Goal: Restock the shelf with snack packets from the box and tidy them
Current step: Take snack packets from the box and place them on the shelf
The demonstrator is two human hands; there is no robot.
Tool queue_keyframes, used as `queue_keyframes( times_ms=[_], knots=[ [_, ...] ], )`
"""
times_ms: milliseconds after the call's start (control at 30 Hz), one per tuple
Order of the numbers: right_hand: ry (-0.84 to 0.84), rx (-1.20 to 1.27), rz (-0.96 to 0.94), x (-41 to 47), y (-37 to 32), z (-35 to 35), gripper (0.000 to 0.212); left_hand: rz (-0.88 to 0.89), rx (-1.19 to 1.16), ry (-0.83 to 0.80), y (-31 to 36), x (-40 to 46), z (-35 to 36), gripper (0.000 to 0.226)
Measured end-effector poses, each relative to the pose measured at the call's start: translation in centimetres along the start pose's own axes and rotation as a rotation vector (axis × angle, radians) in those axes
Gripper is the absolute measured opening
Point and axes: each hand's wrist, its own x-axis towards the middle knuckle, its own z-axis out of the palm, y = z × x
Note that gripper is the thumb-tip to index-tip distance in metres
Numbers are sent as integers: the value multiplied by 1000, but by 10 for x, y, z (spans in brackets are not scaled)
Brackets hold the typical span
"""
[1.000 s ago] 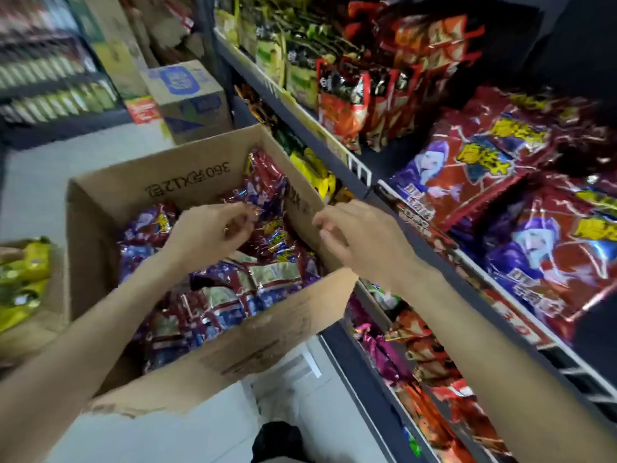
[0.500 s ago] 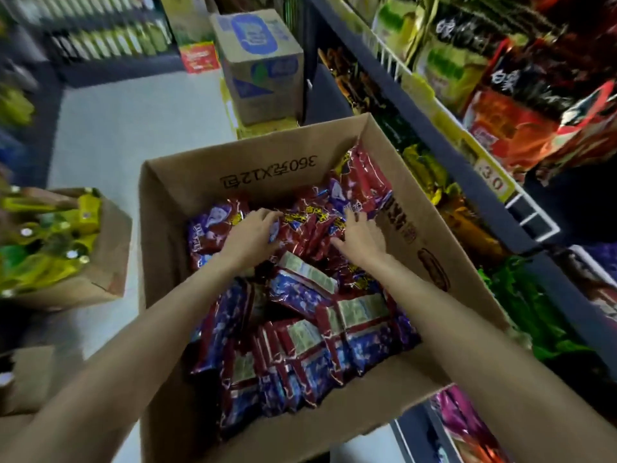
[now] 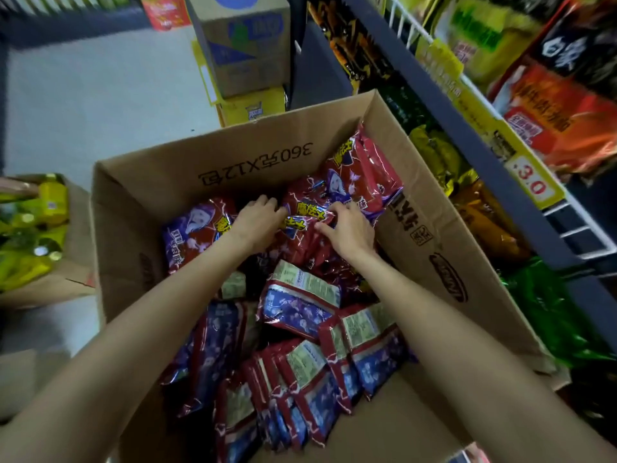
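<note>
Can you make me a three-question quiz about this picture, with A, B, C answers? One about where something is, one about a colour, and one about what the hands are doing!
1. Where are both hands?
A. Inside the box
B. On the shelf
C. On the floor

2. What colour is the price tag on the shelf rail?
A. Blue
B. Yellow
C. White

3. What are the hands doing?
A. Hanging with nothing in them
B. Gripping packets
C. Closing the box flaps

Answers:
1. A: the left hand and right hand both reach down into the open box, not onto the shelf.
2. B: the price tag is yellow with red numbers.
3. B: the fingers of both hands curl around the red and purple packets at the far end of the box.
</note>
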Motion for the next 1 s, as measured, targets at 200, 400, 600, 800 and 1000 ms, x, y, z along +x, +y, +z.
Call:
queue_keyframes(
  times_ms=[200,400,600,800,1000],
  knots=[
    [137,73,-167,-31,6,-23,19,171,-152,151,-11,-18,-21,45],
    [280,455,-196,-82,7,-97,8,148,-796,444,-6,-53,-61,46],
    [516,745,-33,-151,42,-160,22,176,-1316,521,51,-86,-141,36],
    [720,884,90,-241,101,-199,28,395,-1485,398,147,-104,-193,20],
    [937,1039,319,-335,182,-231,68,563,-1566,273,267,-121,-221,24]
  ],
)
